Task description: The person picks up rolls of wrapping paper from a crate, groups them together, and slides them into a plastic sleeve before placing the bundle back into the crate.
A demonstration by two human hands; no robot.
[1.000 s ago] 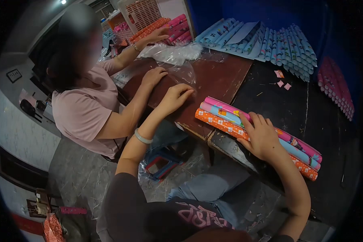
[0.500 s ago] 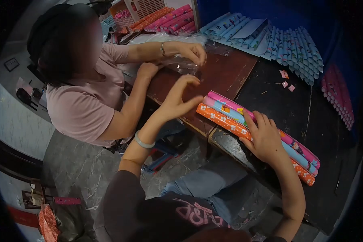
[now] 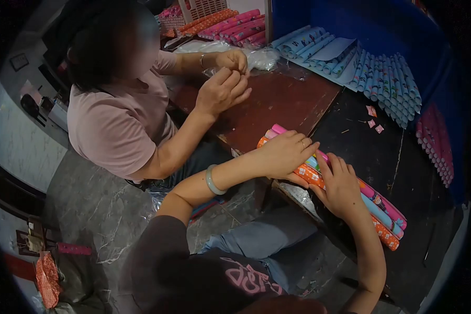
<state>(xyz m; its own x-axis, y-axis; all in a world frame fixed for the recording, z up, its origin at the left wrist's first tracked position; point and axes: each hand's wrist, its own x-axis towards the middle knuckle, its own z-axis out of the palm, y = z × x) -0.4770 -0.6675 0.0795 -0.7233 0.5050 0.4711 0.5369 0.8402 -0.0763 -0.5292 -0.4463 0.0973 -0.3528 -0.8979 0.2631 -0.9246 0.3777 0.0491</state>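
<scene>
A bundle of wrapping paper rolls lies along the front of the black table: an orange roll (image 3: 385,235) with white patterning, a light blue roll (image 3: 385,215) and a pink roll (image 3: 386,203), side by side. My left hand (image 3: 288,154), with a ring on it, lies over the far-left part of the bundle, fingers curled round it. Close beside it, my right hand (image 3: 341,186) grips the middle of the bundle, thumb on the near side and fingers over the top. Both hands hide part of the rolls.
A co-worker (image 3: 115,125) sits at left, hands together above the brown table (image 3: 277,99). Stacked blue rolls (image 3: 387,86) and pink rolls (image 3: 435,141) stand along the blue partition (image 3: 340,15). Small pink packets (image 3: 371,111) and clear plastic (image 3: 261,58) lie on the tables.
My left hand has come from the air beside the bundle's end onto the rolls, next to my right hand. The co-worker's hands have come together. The view has shifted slightly.
</scene>
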